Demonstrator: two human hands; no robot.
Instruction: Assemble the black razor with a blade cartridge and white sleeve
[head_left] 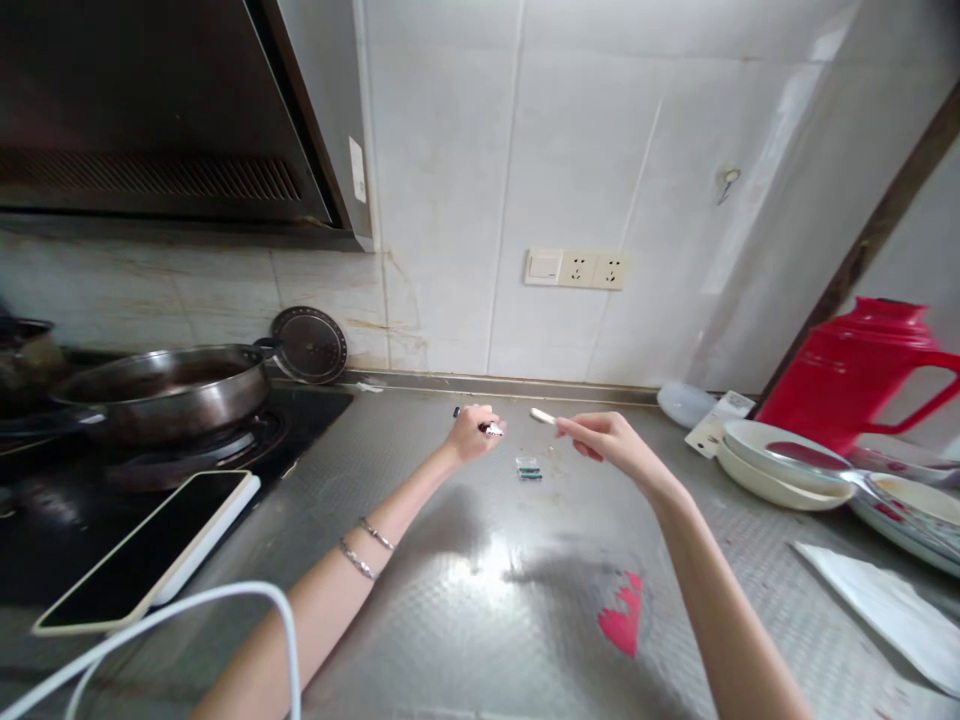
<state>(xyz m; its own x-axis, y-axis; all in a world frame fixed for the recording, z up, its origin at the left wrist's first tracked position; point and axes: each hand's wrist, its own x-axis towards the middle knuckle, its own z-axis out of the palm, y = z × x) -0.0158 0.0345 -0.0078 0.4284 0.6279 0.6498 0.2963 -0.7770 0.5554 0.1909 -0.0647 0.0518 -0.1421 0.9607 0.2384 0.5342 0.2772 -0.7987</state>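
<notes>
My left hand (pixel 472 434) is closed around a small dark object (pixel 491 429) with a shiny silvery tip. A dark end also shows on the far side of the fist, and the rest is hidden by the fingers. Between thumb and fingers, my right hand (pixel 600 437) pinches a short white stick-like piece (pixel 541 415), pointing left. Both hands are raised over the grey metal counter (pixel 450 630), a little apart from each other. Below and between them lies a small clear piece with dark green bands (pixel 529 469).
To the left are a phone (pixel 150 550), a white cable (pixel 247 590) and a steel pan (pixel 169 390) on the stove. At right stand a red thermos jug (pixel 847 375), stacked dishes (pixel 772 480) and a white paper (pixel 889 610). A red patch (pixel 624 618) marks the counter.
</notes>
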